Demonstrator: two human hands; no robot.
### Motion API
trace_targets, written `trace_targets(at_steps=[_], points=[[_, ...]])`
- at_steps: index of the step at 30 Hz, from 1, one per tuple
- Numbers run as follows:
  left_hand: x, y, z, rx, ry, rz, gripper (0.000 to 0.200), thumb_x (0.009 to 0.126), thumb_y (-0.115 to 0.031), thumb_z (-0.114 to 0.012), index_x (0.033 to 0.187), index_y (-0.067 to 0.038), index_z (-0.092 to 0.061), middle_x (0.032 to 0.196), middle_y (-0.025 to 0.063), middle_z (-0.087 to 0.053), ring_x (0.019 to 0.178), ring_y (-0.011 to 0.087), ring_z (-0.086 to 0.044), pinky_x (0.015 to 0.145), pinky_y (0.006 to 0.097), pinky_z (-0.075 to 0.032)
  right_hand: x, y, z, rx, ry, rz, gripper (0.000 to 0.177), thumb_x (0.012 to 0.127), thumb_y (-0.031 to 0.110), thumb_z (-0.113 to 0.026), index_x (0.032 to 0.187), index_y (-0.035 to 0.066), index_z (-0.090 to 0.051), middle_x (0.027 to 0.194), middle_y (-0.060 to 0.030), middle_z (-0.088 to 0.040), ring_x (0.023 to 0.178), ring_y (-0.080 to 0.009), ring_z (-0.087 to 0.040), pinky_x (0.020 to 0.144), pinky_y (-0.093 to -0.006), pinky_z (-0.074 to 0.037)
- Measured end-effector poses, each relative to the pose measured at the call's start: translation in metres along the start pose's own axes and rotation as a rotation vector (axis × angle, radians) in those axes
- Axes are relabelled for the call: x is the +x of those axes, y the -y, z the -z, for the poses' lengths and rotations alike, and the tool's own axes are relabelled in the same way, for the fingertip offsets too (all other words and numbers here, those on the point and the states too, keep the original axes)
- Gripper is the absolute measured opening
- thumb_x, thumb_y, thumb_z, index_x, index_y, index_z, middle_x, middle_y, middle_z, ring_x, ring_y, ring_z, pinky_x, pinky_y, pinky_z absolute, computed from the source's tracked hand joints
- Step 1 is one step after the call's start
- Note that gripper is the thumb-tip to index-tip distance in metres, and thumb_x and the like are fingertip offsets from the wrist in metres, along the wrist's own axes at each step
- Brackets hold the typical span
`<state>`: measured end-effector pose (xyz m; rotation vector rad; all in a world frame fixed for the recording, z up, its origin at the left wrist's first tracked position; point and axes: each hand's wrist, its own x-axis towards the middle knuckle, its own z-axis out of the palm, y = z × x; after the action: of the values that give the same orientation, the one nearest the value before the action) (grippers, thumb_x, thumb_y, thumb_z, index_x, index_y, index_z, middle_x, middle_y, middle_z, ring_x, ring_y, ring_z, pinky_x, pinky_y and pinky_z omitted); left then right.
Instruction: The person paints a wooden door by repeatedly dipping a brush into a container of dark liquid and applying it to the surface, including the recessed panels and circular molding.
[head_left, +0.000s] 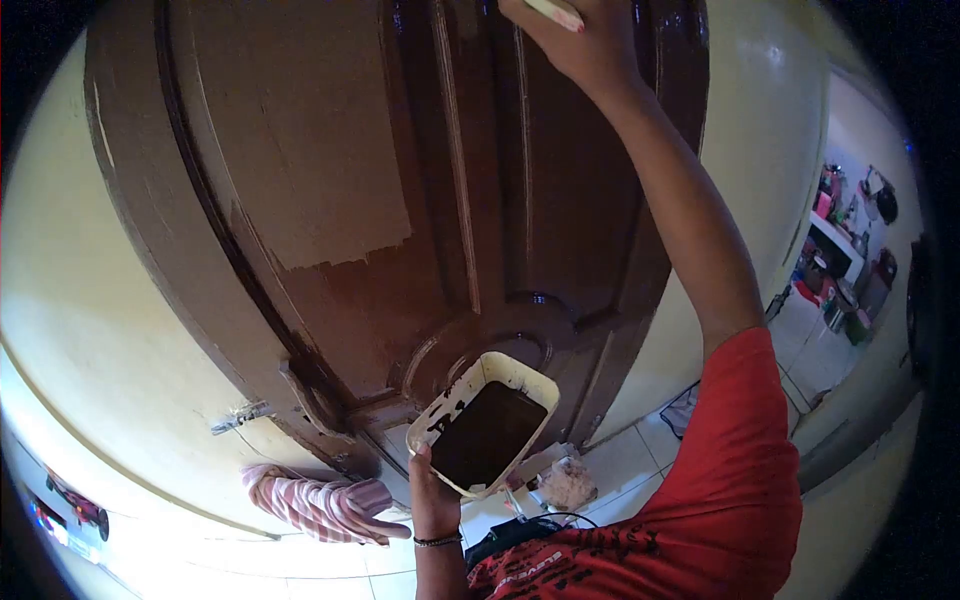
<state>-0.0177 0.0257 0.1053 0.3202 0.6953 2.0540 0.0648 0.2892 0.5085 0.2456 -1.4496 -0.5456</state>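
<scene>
Your right hand (585,40) was raised high against the upper part of the door (600,200), at the very top of the view. Its fingers (540,30) were curled shut around a pale handle (555,12). Only a short piece of that handle showed before the frame cut it off, so it was probably a brush, but I cannot tell for sure.

Your left hand (432,495) was low and near the middle, held out in front of the door's bottom panel. Its fingers were closed on the near end of a cream-coloured tray (440,410), gripping it from below, with a dark bracelet (438,541) on the wrist. The tray was tilted, and it held a pool of dark brown paint (490,435), with brown smears along its left rim.

Most of the door was wet, glossy dark brown. A lighter, matt patch (320,160) took up the upper left panel, and its lower edge was ragged where the dark coat met it.

A pink striped cloth (320,505) lay on the floor (640,450) at the foot of the door, by the yellow wall (90,330). A crumpled pale bundle (568,483) sat on the tiles just beyond the tray. Your red sleeve (740,450) filled the lower right.
</scene>
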Motion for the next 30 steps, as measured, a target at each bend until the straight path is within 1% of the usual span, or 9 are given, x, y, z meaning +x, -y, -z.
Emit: trace_targets(at_steps=[8,10,12,16,18,20,22,23,30], points=[[0.0,0.0,0.0,-0.009,0.001,-0.01,0.056,0.098,-0.037,-0.048,0.138,0.001,-0.043,0.136,0.0151,-0.053,0.126,0.0275,-0.051,0.108,0.0415,-0.038,-0.023,0.002,-0.002,-0.037,0.059,0.023,0.015,0.081,0.008,-0.072,0.091,-0.003,-0.067,0.075,-0.0146,-0.066,0.065,-0.0248,-0.066,0.056,-0.0349,-0.051],[0.003,0.0,0.003,0.007,0.001,-0.014,0.055,0.098,-0.036,-0.048,0.138,0.001,-0.043,0.136,0.0148,-0.054,0.126,0.0274,-0.051,0.108,0.0416,-0.038,-0.039,0.014,0.007,0.01,0.237,-0.037,0.021,0.078,0.013,-0.077,0.093,0.001,-0.068,0.082,-0.0127,-0.068,0.073,-0.0256,-0.069,0.065,-0.0323,-0.054],[0.004,0.001,0.005,0.013,-0.001,-0.015,0.054,0.097,-0.036,-0.048,0.138,0.0,-0.043,0.136,0.0147,-0.054,0.126,0.0274,-0.051,0.107,0.0416,-0.039,-0.046,0.026,0.019,-0.003,0.326,-0.074,0.02,0.08,0.015,-0.075,0.092,0.001,-0.068,0.08,-0.0126,-0.067,0.069,-0.0263,-0.067,0.063,-0.0323,-0.053],[0.005,0.001,0.01,0.02,-0.02,0.021,0.053,0.097,-0.035,-0.05,0.138,-0.001,-0.043,0.136,0.0146,-0.053,0.125,0.0274,-0.051,0.106,0.0416,-0.04,-0.04,0.041,0.042,0.134,0.592,-0.242,0.017,0.081,0.014,-0.073,0.09,0.0,-0.068,0.078,-0.011,-0.068,0.067,-0.0197,-0.067,0.062,-0.0302,-0.051],[0.005,-0.001,0.009,0.013,-0.012,0.034,0.053,0.097,-0.034,-0.05,0.138,-0.001,-0.043,0.136,0.0145,-0.053,0.125,0.0274,-0.051,0.106,0.0417,-0.04,-0.033,0.042,0.043,0.15,0.566,-0.324,0.018,0.081,0.014,-0.073,0.091,0.0,-0.068,0.078,-0.0106,-0.068,0.067,-0.0172,-0.066,0.061,-0.029,-0.051],[0.007,0.0,0.009,-0.001,-0.002,0.041,0.053,0.097,-0.034,-0.051,0.138,-0.002,-0.043,0.137,0.0144,-0.053,0.126,0.0275,-0.051,0.106,0.0417,-0.04,-0.025,0.04,0.039,0.137,0.472,-0.331,0.017,0.082,0.015,-0.072,0.09,0.0,-0.068,0.078,-0.011,-0.068,0.068,-0.02,-0.067,0.061,-0.0301,-0.052],[0.01,0.004,0.014,-0.026,0.006,0.023,0.053,0.097,-0.033,-0.05,0.138,-0.001,-0.043,0.137,0.0144,-0.052,0.126,0.0276,-0.051,0.106,0.0418,-0.04,-0.01,0.04,0.037,0.122,0.368,-0.334,0.014,0.081,0.007,-0.071,0.089,-0.003,-0.066,0.073,-0.0129,-0.064,0.063,-0.0211,-0.065,0.056,-0.0334,-0.051],[0.012,0.005,0.016,-0.03,0.005,0.019,0.053,0.097,-0.033,-0.05,0.138,-0.001,-0.043,0.137,0.0144,-0.052,0.126,0.0276,-0.051,0.106,0.0418,-0.04,-0.009,0.032,0.032,0.039,0.321,-0.222,0.014,0.081,0.008,-0.072,0.086,-0.003,-0.064,0.072,-0.0116,-0.064,0.061,-0.0192,-0.064,0.056,-0.0323,-0.05],[0.003,0.005,0.012,-0.045,-0.034,0.017,0.052,0.097,-0.032,-0.049,0.138,-0.001,-0.043,0.137,0.0143,-0.053,0.125,0.0273,-0.051,0.106,0.0417,-0.04,-0.009,0.04,0.008,0.136,0.019,0.033,0.014,0.079,0.005,-0.073,0.085,-0.004,-0.064,0.071,-0.0124,-0.064,0.063,-0.0194,-0.065,0.055,-0.0308,-0.051]])
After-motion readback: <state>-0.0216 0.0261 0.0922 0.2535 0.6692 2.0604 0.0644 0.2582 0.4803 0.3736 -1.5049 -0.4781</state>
